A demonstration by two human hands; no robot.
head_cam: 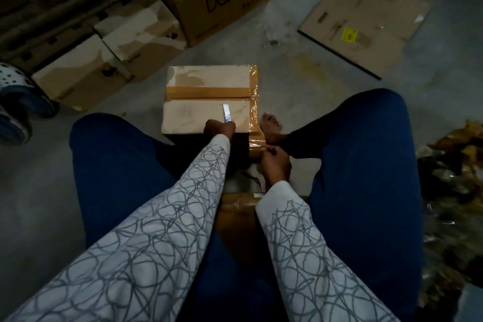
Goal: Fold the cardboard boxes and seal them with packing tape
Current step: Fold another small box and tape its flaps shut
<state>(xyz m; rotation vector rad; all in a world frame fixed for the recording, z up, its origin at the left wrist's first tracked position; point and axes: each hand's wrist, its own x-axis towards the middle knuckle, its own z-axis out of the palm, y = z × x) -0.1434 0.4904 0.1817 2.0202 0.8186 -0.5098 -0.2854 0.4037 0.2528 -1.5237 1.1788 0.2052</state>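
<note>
Right now the small cardboard box point(206, 102) sits on the grey floor point(292, 91) at 12 o'clock from the person, between the knees. Flaps closed, brown tape along seam and right edge; contents hidden. Left hand point(219, 127) fingers clenched round a cutter point(226, 112), blade over the box top. Right hand point(275, 162) fingers pinch the tape strip point(257, 138) running off the box's near right corner. Closed boxes point(86, 73) at 10 o'clock, "boat" box point(222, 0) at 12, flattened cardboard point(366, 21) at 1, crumpled scrap pile point(454, 178) at 3.

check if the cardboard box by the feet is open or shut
Shut: both top flaps of the small brown cardboard box lie flat, a strip of brown packing tape covering their seam.
</note>
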